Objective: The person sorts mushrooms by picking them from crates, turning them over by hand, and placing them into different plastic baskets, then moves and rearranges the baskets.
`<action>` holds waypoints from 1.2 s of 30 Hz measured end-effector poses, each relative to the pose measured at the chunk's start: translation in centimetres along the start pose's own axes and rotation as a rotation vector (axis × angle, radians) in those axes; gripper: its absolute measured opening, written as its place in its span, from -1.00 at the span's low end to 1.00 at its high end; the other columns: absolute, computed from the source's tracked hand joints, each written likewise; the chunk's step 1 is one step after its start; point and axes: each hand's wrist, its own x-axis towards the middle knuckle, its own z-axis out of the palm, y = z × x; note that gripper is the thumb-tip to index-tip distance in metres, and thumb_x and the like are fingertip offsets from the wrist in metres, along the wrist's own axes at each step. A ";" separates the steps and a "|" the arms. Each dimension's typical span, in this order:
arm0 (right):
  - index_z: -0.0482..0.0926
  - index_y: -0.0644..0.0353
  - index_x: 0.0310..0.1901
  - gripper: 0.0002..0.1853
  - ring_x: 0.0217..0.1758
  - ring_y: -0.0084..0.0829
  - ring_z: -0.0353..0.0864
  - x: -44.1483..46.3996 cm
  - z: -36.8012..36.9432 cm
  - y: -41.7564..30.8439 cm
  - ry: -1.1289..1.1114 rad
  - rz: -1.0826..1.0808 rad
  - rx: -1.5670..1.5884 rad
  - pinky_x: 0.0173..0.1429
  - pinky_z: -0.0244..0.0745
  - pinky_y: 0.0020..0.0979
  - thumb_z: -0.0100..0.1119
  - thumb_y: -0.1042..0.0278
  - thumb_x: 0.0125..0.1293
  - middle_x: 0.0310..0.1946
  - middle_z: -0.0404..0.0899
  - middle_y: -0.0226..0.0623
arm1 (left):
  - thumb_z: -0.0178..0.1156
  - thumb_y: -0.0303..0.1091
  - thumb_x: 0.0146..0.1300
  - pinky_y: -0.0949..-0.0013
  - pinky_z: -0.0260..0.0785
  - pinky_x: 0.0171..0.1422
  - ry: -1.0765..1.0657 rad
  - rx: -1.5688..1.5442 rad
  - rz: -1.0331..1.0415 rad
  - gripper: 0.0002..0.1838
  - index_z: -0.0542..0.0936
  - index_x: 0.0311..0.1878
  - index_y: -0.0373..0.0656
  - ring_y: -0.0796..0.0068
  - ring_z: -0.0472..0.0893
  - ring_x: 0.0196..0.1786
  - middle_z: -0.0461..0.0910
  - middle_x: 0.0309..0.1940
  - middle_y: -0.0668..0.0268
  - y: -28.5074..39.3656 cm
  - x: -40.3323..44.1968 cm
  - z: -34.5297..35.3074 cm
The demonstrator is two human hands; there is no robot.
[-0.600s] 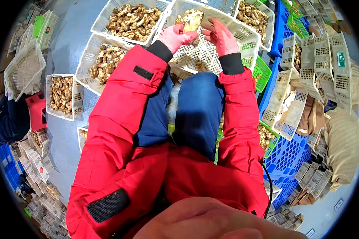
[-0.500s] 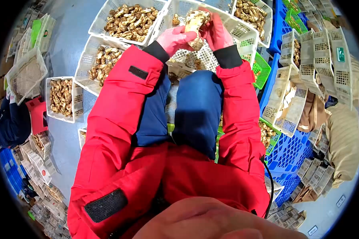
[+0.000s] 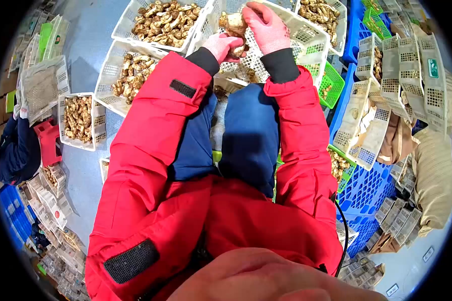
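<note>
A large tan and brown mushroom (image 3: 235,23) is held over a white perforated crate (image 3: 306,36). My left hand (image 3: 223,47), in a pink glove, is closed around its lower part. My right hand (image 3: 267,30), gloved the same way, has its fingers bent against the mushroom's upper right side; its exact grip is partly hidden. A few smaller mushroom pieces (image 3: 250,75) lie in the crate below my hands, near its front wall.
White crates of mushrooms stand at the back left (image 3: 166,24), left (image 3: 133,75) and back right (image 3: 320,17), and another crate (image 3: 79,119) sits on the floor. A green basket (image 3: 331,85) and blue pallet (image 3: 364,193) are to the right. Another person's sleeve (image 3: 20,148) shows far left.
The mushroom has turned and shifted slightly left. My right hand has moved its grip from behind the mushroom to the upper right side. The other person's crate has shifted.
</note>
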 end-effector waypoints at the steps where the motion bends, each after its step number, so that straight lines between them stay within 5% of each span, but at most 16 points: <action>1: 0.46 0.26 -0.08 -0.57 -0.26 -0.48 0.51 0.6 -0.1 1.0 0.034 -0.102 -0.048 -0.12 0.37 -0.50 0.09 0.11 0.10 -0.32 0.54 -0.21 | 0.04 -0.31 0.12 0.41 0.49 -0.30 -0.026 -0.056 -0.040 -0.74 0.44 -0.15 -0.22 0.49 0.55 -0.39 0.53 -0.32 0.24 0.4 -0.3 0.0; 3: 0.45 0.24 -0.07 -0.62 -0.30 -0.55 0.49 0.8 -0.9 1.9 0.008 -0.021 0.066 -0.19 0.37 -0.54 0.07 0.17 0.15 -0.34 0.53 -0.28 | 0.00 -0.27 0.16 0.39 0.45 -0.22 -0.161 -0.113 -0.099 -0.72 0.44 -0.13 -0.23 0.49 0.56 -0.34 0.55 -0.28 0.21 0.0 0.9 -1.5; 4: 0.46 0.23 -0.09 -0.68 -0.36 -0.60 0.46 1.2 -0.6 3.5 -0.042 0.162 0.375 -0.28 0.35 -0.59 0.03 0.22 0.19 -0.36 0.52 -0.35 | -0.01 -0.27 0.17 0.41 0.44 -0.21 -0.166 -0.099 -0.104 -0.72 0.44 -0.11 -0.22 0.50 0.55 -0.34 0.55 -0.27 0.22 0.3 0.5 -1.4; 5: 0.46 0.25 -0.10 -0.70 -0.38 -0.64 0.45 1.5 -0.6 5.1 -0.077 0.112 0.513 -0.34 0.33 -0.64 0.00 0.24 0.22 -0.35 0.53 -0.36 | -0.02 -0.26 0.19 0.42 0.43 -0.20 -0.171 -0.086 -0.107 -0.71 0.45 -0.10 -0.22 0.51 0.55 -0.33 0.55 -0.25 0.23 0.7 0.2 -1.3; 10: 0.36 0.24 0.03 -0.53 -0.11 -0.46 0.49 0.8 -1.7 5.7 -0.228 0.221 0.515 -0.09 0.41 -0.53 -0.08 0.03 0.25 -0.14 0.49 -0.16 | -0.04 -0.22 0.21 0.43 0.43 -0.18 -0.347 -0.114 -0.097 -0.67 0.42 -0.05 -0.21 0.53 0.55 -0.27 0.54 -0.21 0.25 0.1 0.6 -1.6; 15: 0.36 0.26 0.03 -0.52 -0.13 -0.37 0.50 1.0 -2.8 8.3 -0.259 0.336 0.595 -0.04 0.40 -0.48 -0.07 0.03 0.24 -0.12 0.48 -0.10 | -0.07 -0.17 0.24 0.44 0.43 -0.16 -0.262 -0.157 -0.123 -0.64 0.39 -0.01 -0.20 0.52 0.55 -0.25 0.53 -0.19 0.26 -0.2 0.8 -1.2; 18: 0.40 0.28 -0.02 -0.58 -0.23 -0.32 0.56 1.5 -4.9 12.5 -0.142 0.434 0.685 -0.22 0.49 -0.48 0.04 0.15 0.19 -0.20 0.52 -0.10 | -0.08 -0.15 0.24 0.51 0.42 -0.22 -0.292 -0.027 -0.182 -0.64 0.41 -0.01 -0.19 0.57 0.55 -0.29 0.54 -0.22 0.31 0.9 0.5 -2.0; 22: 0.34 0.21 0.05 -0.48 -0.13 -0.30 0.51 1.3 -8.1 17.5 -0.075 0.610 0.480 -0.11 0.43 -0.44 0.02 -0.01 0.17 -0.09 0.46 -0.07 | -0.02 -0.17 0.20 0.54 0.38 -0.40 -0.328 0.112 -0.287 -0.70 0.45 -0.12 -0.17 0.59 0.55 -0.38 0.56 -0.30 0.30 2.3 1.0 -6.4; 25: 0.41 0.18 -0.03 -0.61 -0.31 -0.37 0.56 2.1 -8.8 22.6 -0.014 0.680 0.359 -0.24 0.47 -0.42 0.03 0.14 0.18 -0.26 0.55 -0.20 | 0.06 -0.22 0.13 0.47 0.46 -0.43 -0.222 0.006 -0.427 -0.67 0.36 -0.05 -0.11 0.43 0.58 -0.37 0.54 -0.27 0.20 3.2 2.7 -11.5; 27: 0.45 0.14 -0.07 -0.68 -0.41 -0.40 0.56 3.4 -7.7 24.4 0.006 0.716 0.174 -0.31 0.47 -0.42 0.02 0.21 0.18 -0.34 0.57 -0.24 | 0.08 -0.18 0.12 0.39 0.50 -0.27 -0.085 -0.210 -0.227 -0.61 0.34 -0.03 -0.15 0.34 0.56 -0.25 0.52 -0.21 0.17 2.4 4.5 -16.1; 29: 0.44 0.05 -0.01 -0.55 -0.35 -0.48 0.57 5.3 -7.3 26.6 -0.183 0.514 -0.602 -0.26 0.43 -0.46 0.08 0.05 0.06 -0.29 0.58 -0.31 | 0.07 -0.14 0.13 0.33 0.46 -0.09 0.156 -0.429 -0.065 -0.60 0.36 -0.06 -0.21 0.28 0.53 -0.13 0.49 -0.15 0.13 2.7 5.7 -20.5; 32: 0.42 -0.02 0.01 -0.51 -0.11 -0.37 0.51 7.5 -4.7 27.1 -0.205 0.473 -0.724 -0.02 0.34 -0.40 0.05 0.02 0.01 -0.23 0.55 -0.24 | 0.00 -0.11 0.17 0.34 0.43 -0.04 0.278 -0.446 0.017 -0.58 0.41 -0.06 -0.27 0.29 0.51 -0.07 0.47 -0.08 0.11 0.8 6.5 -25.9; 35: 0.31 -0.12 0.11 -0.48 0.03 -0.23 0.40 9.3 -1.9 30.6 -0.227 0.168 -1.056 0.08 0.31 -0.28 0.04 0.05 0.06 0.02 0.38 -0.20 | -0.07 -0.13 0.23 0.37 0.43 -0.06 0.081 -0.449 -0.011 -0.58 0.38 0.01 -0.27 0.33 0.54 -0.11 0.49 -0.10 0.16 -2.2 6.3 -25.5; 36: 0.37 -0.10 0.01 -0.56 -0.02 -0.22 0.44 9.3 -0.7 29.2 -0.219 0.166 -1.149 0.01 0.35 -0.23 0.07 0.06 0.05 -0.09 0.43 -0.17 | -0.08 -0.14 0.24 0.37 0.43 -0.07 0.077 -0.385 -0.072 -0.57 0.36 0.03 -0.28 0.32 0.54 -0.12 0.50 -0.12 0.15 -2.2 5.6 -24.2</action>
